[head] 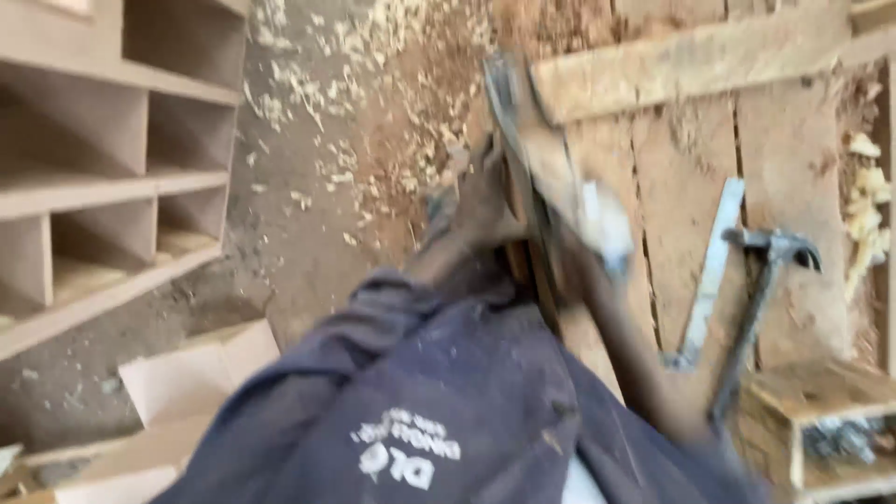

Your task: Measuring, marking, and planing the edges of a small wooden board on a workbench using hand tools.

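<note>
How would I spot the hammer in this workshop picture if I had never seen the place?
Start at the wooden workbench of rough planks on the right side of the view. Near its right edge, beside a flat pale metal strip, lies the claw hammer, its dark head toward the top and its handle running down toward a small wooden box. It is the only dark, slim, metal-headed tool lying untouched there.

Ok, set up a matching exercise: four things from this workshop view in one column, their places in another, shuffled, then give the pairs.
Things:
1. claw hammer
2. shelf unit
3. wood shavings
4. small wooden box

Places:
A. scattered on the floor at top centre
B. lower right corner of the workbench
C. lying on the bench planks at right, head up
D. standing at the left edge

Pairs: 1-C, 2-D, 3-A, 4-B
</note>
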